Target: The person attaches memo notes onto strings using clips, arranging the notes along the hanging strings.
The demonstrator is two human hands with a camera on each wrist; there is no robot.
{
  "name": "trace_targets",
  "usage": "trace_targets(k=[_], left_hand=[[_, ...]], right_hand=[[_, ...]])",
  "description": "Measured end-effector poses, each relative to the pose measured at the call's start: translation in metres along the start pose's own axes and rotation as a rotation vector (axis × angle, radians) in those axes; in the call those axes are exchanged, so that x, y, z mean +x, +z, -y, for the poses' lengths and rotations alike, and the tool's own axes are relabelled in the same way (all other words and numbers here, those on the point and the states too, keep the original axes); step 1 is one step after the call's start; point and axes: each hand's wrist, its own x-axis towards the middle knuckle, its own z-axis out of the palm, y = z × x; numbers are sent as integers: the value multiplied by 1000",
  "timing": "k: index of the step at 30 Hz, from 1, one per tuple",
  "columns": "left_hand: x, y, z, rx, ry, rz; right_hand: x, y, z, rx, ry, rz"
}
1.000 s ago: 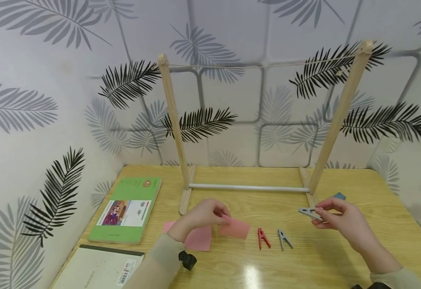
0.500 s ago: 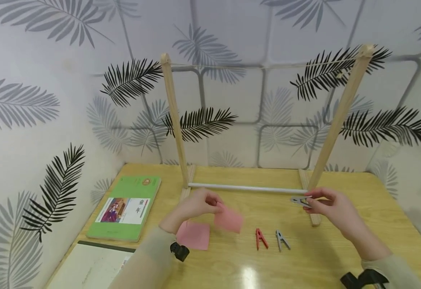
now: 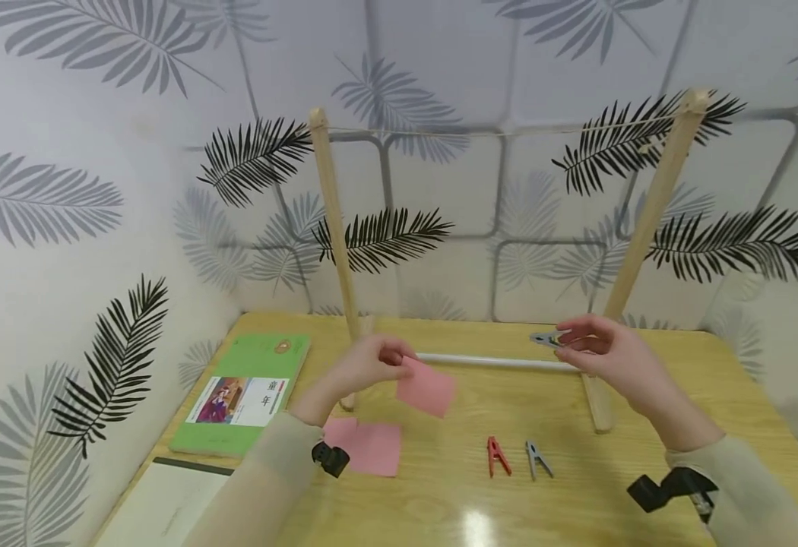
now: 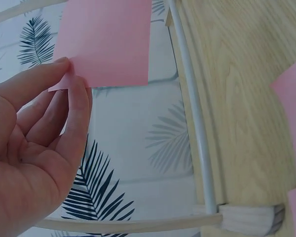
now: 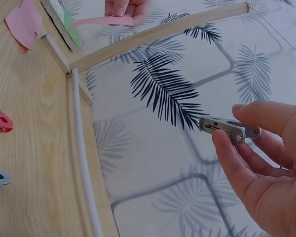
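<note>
My left hand (image 3: 365, 366) pinches a pink paper square (image 3: 428, 387) by its corner between thumb and fingers, above the table in front of the wooden frame. In the left wrist view the paper (image 4: 106, 42) spreads out flat past the fingertips. To the right, my right hand (image 3: 607, 353) holds a grey clothespin (image 3: 545, 339) between thumb and fingers, raised off the table. The right wrist view shows this clothespin (image 5: 227, 128) from the side. Below on the table lie a red clothespin (image 3: 497, 456), another grey clothespin (image 3: 538, 460) and more pink paper (image 3: 375, 448).
A wooden frame stands at the back, with a left post (image 3: 334, 220), a right post (image 3: 655, 205), a thin string (image 3: 481, 135) strung between their tops and a white rod (image 3: 495, 362) low down. A green book (image 3: 235, 391) and a pale notebook (image 3: 166, 501) lie on the left.
Both hands have risen away from the table, the left with the pink paper and the right with the grey clothespin. The right hand has also shifted a little left.
</note>
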Motion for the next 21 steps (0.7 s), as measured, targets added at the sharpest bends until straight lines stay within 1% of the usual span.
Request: trace_targets(k=[3, 5, 9, 12, 16, 21], left_hand=[[0, -11, -5, 35, 20, -22], [0, -17, -9, 37, 15, -31], [6, -28, -14, -58, 6, -56], [9, -34, -16, -107, -5, -83], [9, -42, -21, -109, -10, -120], [11, -49, -28, -135, -20, -158]], right_hand=[[11, 0, 11, 17, -23, 16], [17, -1, 17, 26, -39, 12], [30, -5, 32, 3, -76, -24], [39, -5, 42, -41, -93, -45], [51, -4, 55, -50, -110, -52], [62, -3, 70, -11, -147, -52]])
